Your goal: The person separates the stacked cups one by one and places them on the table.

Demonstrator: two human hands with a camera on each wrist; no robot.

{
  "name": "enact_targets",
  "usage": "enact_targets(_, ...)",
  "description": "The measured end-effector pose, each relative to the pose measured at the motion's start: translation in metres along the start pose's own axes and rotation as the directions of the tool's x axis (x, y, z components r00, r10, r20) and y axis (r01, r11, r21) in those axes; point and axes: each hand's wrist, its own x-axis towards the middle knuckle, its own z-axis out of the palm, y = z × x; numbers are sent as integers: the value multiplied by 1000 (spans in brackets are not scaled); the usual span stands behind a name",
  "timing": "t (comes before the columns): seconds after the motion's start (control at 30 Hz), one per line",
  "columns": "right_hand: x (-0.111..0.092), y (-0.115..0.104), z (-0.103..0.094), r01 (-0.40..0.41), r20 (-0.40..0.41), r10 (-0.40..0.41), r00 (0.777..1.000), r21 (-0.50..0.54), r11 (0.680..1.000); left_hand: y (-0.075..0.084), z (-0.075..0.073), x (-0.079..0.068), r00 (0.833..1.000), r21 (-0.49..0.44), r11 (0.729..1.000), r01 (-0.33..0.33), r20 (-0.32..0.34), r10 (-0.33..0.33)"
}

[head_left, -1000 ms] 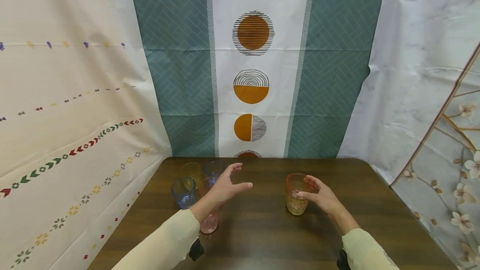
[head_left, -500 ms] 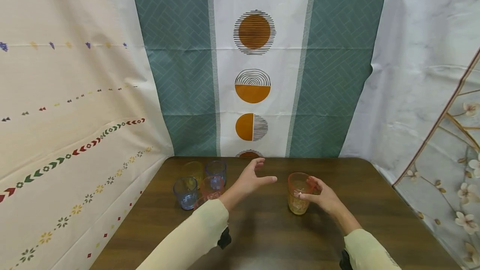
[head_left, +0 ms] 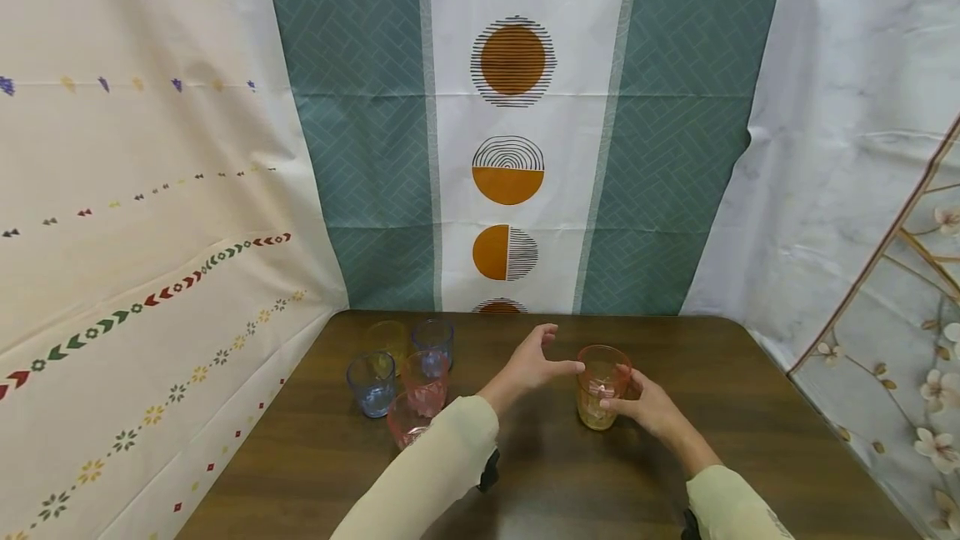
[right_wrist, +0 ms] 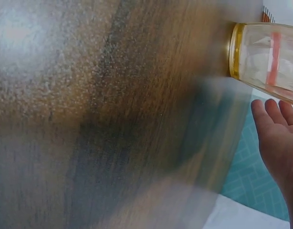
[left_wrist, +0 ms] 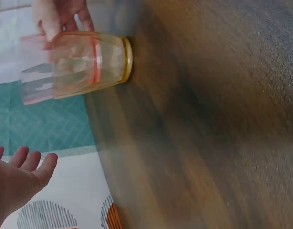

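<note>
A pink glass (head_left: pixel 604 357) sits inside a yellow glass (head_left: pixel 596 419), both upright on the table to the right of centre. My right hand (head_left: pixel 651 408) grips this stack from the right, thumb on the near side and fingers behind. The left wrist view shows the right hand (left_wrist: pixel 58 14) along the upper part, where the pink glass (left_wrist: pixel 34 71) stands out of the yellow glass (left_wrist: pixel 113 59). My left hand (head_left: pixel 531 367) is held just left of the stack, fingers apart and holding nothing, thumb tip close to the pink rim.
On the left stands a group of tumblers: a yellow tumbler (head_left: pixel 387 338), two blue ones, the nearer blue tumbler (head_left: pixel 372 394) at the outer side, and pink ones, the foremost pink tumbler (head_left: pixel 405 423) partly behind my left sleeve. Cloth hangings (head_left: pixel 360 190) close in the brown table (head_left: pixel 525 473).
My left hand has swung right from the tumbler group to beside the stacked glasses, uncovering the pink tumblers. My right thumb has slid slightly lower on the stack, which stays in place.
</note>
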Motion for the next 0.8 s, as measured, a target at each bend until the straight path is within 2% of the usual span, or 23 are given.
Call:
enact_targets(0.17, 2, 1, 1, 2, 10, -2, 1000, 24, 1000, -8, 13, 4, 999, 9, 1000, 26, 34, -26)
enact_targets(0.33, 3, 3, 2, 11, 17, -12, 1000, 50, 999, -15, 23, 9, 997, 0, 1000, 22, 72, -22)
enact_targets(0.57, 4, 5, 0, 27, 29, -28, 999, 47, 999, -15, 34, 14, 994, 14, 999, 30, 100, -32)
enact_targets(0.8, 4, 5, 0, 23, 30, -25, 999, 40, 999, -16, 46, 17, 994, 15, 1000, 9, 111, -11)
